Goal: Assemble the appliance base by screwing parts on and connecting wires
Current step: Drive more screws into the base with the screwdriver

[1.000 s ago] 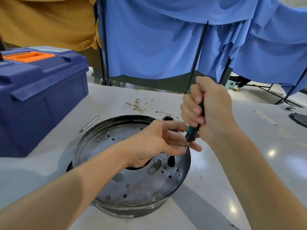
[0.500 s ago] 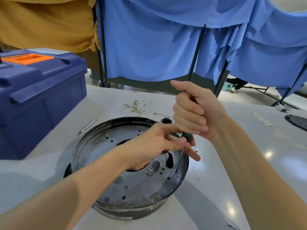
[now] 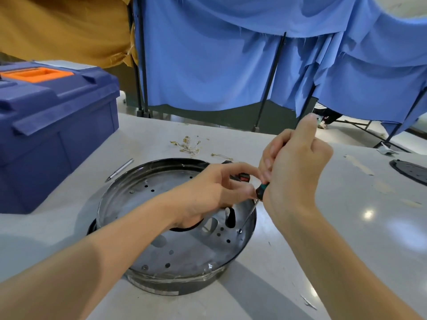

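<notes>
Your right hand (image 3: 294,174) is closed tight round the top of the screwdriver (image 3: 261,192). Only the green and black bottom of the handle peeks out. Your left hand (image 3: 208,195) reaches in with bent fingers to where the handle meets the thin metal stick. I cannot tell if they pinch it or just touch it. The stick leans, and its tip sits on a small screw (image 3: 239,231). The screw is near the right edge of the round metal appliance base (image 3: 138,204), which lies on the table (image 3: 346,227) right in front of you.

Because the stick leans, the tip may hop out of the screw when you turn. Then it could scratch the metal or poke your left fingers, which are very close. The screw may also go in crooked. If the base is not held down, a hard push near its edge could tip it or slide it. The little red and black part (image 3: 243,177) behind your fingers might get bumped too.
</notes>
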Demonstrator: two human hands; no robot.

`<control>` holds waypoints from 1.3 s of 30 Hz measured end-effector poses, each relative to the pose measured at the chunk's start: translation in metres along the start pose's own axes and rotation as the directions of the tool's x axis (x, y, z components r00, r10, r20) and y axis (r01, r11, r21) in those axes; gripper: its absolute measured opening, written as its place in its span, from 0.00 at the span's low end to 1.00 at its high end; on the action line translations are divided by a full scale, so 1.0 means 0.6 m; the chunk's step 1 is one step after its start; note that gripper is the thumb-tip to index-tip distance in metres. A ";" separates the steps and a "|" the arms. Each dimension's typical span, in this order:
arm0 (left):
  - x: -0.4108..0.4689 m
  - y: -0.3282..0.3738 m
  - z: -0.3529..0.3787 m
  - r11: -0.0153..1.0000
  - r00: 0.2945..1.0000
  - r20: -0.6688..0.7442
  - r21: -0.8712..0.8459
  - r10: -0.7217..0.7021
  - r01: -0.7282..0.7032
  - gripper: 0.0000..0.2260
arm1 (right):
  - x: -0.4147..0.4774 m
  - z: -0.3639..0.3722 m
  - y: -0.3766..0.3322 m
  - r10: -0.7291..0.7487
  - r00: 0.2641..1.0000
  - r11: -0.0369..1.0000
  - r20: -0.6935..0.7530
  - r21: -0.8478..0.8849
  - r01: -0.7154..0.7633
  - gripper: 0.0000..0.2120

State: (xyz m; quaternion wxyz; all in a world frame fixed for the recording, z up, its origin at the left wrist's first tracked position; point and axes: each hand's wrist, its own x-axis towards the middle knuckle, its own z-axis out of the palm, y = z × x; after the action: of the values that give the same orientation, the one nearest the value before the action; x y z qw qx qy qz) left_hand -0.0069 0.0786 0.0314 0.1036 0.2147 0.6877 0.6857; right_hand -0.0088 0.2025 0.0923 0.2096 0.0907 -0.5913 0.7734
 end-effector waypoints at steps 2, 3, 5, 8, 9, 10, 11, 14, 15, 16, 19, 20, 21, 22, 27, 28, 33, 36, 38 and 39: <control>0.002 0.002 0.000 1.000 1.000 0.025 -0.019 0.009 -0.008 0.10 | 0.008 -0.002 0.000 0.065 0.998 0.997 0.021 0.034 -0.066 0.33; 0.003 0.002 0.002 1.000 0.999 0.032 -0.017 0.013 -0.013 0.09 | 0.009 -0.003 0.002 0.091 0.994 0.995 0.054 0.046 -0.094 0.32; 0.003 0.003 0.006 0.999 0.998 0.042 -0.023 0.035 -0.034 0.07 | 0.008 -0.006 0.007 0.146 0.977 0.986 0.158 0.053 -0.156 0.30; -0.001 0.006 0.006 0.999 0.999 0.030 -0.023 0.024 -0.023 0.06 | 0.031 -0.011 -0.006 0.307 0.868 0.946 0.391 -0.028 -0.322 0.28; -0.001 0.004 0.003 1.000 0.999 0.030 0.007 0.014 -0.015 0.08 | 0.045 -0.013 -0.015 0.357 0.790 0.925 0.498 -0.069 -0.374 0.28; -0.001 0.003 0.001 0.999 0.999 0.041 0.038 0.011 -0.012 0.12 | 0.060 -0.014 -0.025 0.382 0.709 0.911 0.593 -0.110 -0.398 0.29; 0.000 0.002 0.000 0.999 0.998 0.055 0.049 0.012 -0.015 0.13 | 0.072 -0.014 -0.031 0.386 0.640 0.907 0.664 -0.146 -0.396 0.30; -0.003 0.005 0.001 1.000 0.999 0.049 -0.008 0.018 -0.018 0.13 | 0.077 -0.007 -0.030 0.334 0.545 0.923 0.770 -0.149 -0.355 0.33; -0.004 0.006 -0.001 1.000 0.999 0.034 -0.026 0.015 -0.015 0.13 | 0.072 -0.002 -0.025 0.318 0.577 0.927 0.752 -0.117 -0.357 0.33; -0.005 0.006 -0.002 0.999 1.000 0.016 -0.038 0.018 -0.018 0.12 | 0.066 0.002 -0.020 0.301 0.641 0.934 0.706 -0.084 -0.347 0.33; 0.001 0.004 0.002 0.991 0.996 -0.076 -0.119 0.054 -0.063 0.08 | 0.049 0.010 -0.008 0.164 0.869 0.981 0.466 0.012 -0.191 0.32; 0.004 0.005 0.006 0.987 0.995 -0.077 -0.143 0.066 -0.076 0.07 | 0.043 0.011 -0.004 0.104 0.925 0.993 0.366 0.016 -0.118 0.31; 0.005 0.007 0.010 0.986 0.996 -0.055 -0.143 0.077 -0.084 0.07 | 0.036 0.013 -0.001 0.037 0.962 0.999 0.272 -0.008 -0.036 0.31; 0.006 0.009 0.013 0.988 0.996 -0.031 -0.132 0.082 -0.085 0.07 | 0.029 0.013 0.004 -0.023 0.979 0.998 0.205 -0.046 0.033 0.32; 0.003 0.016 0.003 0.979 0.996 -0.025 -0.181 0.088 -0.091 0.07 | 0.048 0.005 -0.009 0.181 0.842 0.983 0.507 -0.098 -0.153 0.31; 0.002 0.019 0.003 0.978 0.995 -0.023 -0.187 0.094 -0.096 0.10 | 0.058 0.004 -0.015 0.245 0.758 0.969 0.605 -0.130 -0.210 0.30; -0.002 0.021 -0.001 0.979 0.998 0.015 -0.194 0.063 -0.059 0.06 | 0.059 0.014 -0.002 0.240 0.615 0.940 0.751 -0.021 -0.340 0.32; -0.004 0.018 -0.001 0.966 0.999 0.025 -0.259 0.023 -0.016 0.09 | 0.039 0.016 0.005 0.129 0.815 0.985 0.565 0.023 -0.172 0.33; -0.002 0.017 0.003 0.963 0.999 0.034 -0.270 -0.002 0.011 0.12 | 0.024 0.012 0.007 0.020 0.924 0.999 0.382 0.020 -0.030 0.34; 0.001 0.016 0.005 0.966 0.999 0.031 -0.258 -0.008 0.016 0.14 | 0.016 0.010 0.010 -0.035 0.957 0.999 0.289 -0.002 0.037 0.34</control>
State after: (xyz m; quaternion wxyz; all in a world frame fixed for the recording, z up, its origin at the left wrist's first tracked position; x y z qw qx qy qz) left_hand -0.0043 0.0812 0.0411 0.1449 0.2055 0.5923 0.7655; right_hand -0.0206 0.1978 0.0926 0.1351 0.2128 -0.6166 0.7459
